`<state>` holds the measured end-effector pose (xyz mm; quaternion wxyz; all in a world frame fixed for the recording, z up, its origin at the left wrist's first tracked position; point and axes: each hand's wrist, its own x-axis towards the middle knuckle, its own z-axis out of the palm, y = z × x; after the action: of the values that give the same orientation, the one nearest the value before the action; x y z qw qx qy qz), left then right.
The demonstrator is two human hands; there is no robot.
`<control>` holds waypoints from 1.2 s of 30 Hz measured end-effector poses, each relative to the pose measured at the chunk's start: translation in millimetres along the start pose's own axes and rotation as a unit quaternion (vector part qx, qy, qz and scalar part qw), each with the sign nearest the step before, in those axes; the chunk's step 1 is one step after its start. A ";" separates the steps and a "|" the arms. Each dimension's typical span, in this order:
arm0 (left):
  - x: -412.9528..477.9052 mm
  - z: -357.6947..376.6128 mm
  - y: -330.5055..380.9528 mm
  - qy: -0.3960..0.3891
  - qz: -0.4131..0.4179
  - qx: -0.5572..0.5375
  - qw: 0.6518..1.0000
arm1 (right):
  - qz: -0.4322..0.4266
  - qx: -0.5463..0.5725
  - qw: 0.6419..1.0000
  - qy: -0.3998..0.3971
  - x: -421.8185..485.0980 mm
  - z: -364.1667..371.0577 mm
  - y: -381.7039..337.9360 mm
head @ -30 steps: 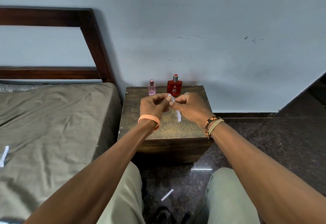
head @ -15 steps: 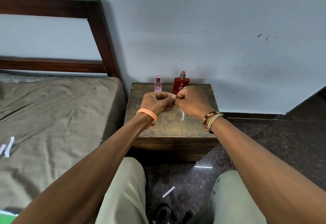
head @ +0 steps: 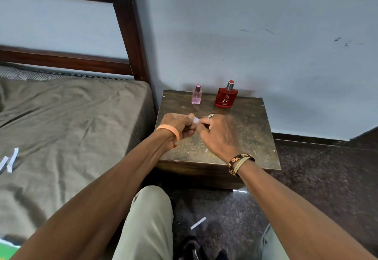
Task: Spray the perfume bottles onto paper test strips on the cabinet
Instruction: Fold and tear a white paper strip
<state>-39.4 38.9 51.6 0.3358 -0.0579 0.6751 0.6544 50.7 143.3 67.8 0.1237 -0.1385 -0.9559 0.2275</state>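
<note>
A small pink perfume bottle [head: 196,94] and a larger red perfume bottle [head: 226,95] stand upright at the back of the dark wooden cabinet [head: 253,128], near the wall. Above the cabinet's middle, my left hand [head: 178,125] and my right hand [head: 216,132] meet and pinch a small white paper test strip [head: 196,119] between their fingertips. Only a short piece of the strip shows; the rest is hidden by my fingers. Both bottles stand untouched behind my hands.
A bed with a brown sheet [head: 67,128] lies left of the cabinet, with two white paper strips [head: 10,160] on it. Another strip [head: 198,223] lies on the dark floor between my knees. A grey wall is behind the cabinet.
My hands have shifted slightly left and lower over the cabinet. The hanging length of the strip is no longer visible; only a short piece shows between my fingertips.
</note>
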 end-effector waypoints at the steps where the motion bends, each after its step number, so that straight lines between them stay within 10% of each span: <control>1: 5.7 -7.9 -3.7 -0.006 -0.015 0.011 1.000 | -0.003 0.029 1.000 0.002 0.6 4.9 -1.9; 6: 30.9 -38.3 -19.0 -0.084 -0.028 0.180 0.980 | 0.142 0.231 0.961 -0.050 14.3 34.2 -0.2; 10: 61.9 -46.4 -17.7 -0.005 0.075 0.365 0.928 | 0.354 0.499 0.779 -0.135 28.5 64.3 0.2; 15: 103.6 -48.8 -32.7 0.071 0.114 0.424 0.895 | 0.465 0.531 0.703 -0.087 44.5 101.3 19.2; 27: 102.2 -24.6 -61.1 0.165 0.241 0.481 0.827 | 0.438 0.440 0.783 -0.051 32.2 101.1 71.7; 32: 71.0 17.6 -52.5 -0.010 0.139 0.263 0.955 | 0.355 0.425 0.831 -0.059 24.8 76.9 72.1; 36: 57.1 40.7 -48.9 -0.044 0.084 0.197 0.976 | 0.345 0.393 0.852 -0.031 13.0 56.1 74.2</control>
<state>-42.6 90.4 -16.6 0.3138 0.0950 0.7779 0.5360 37.2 188.6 -13.3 0.0519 -0.3924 -0.6807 0.6164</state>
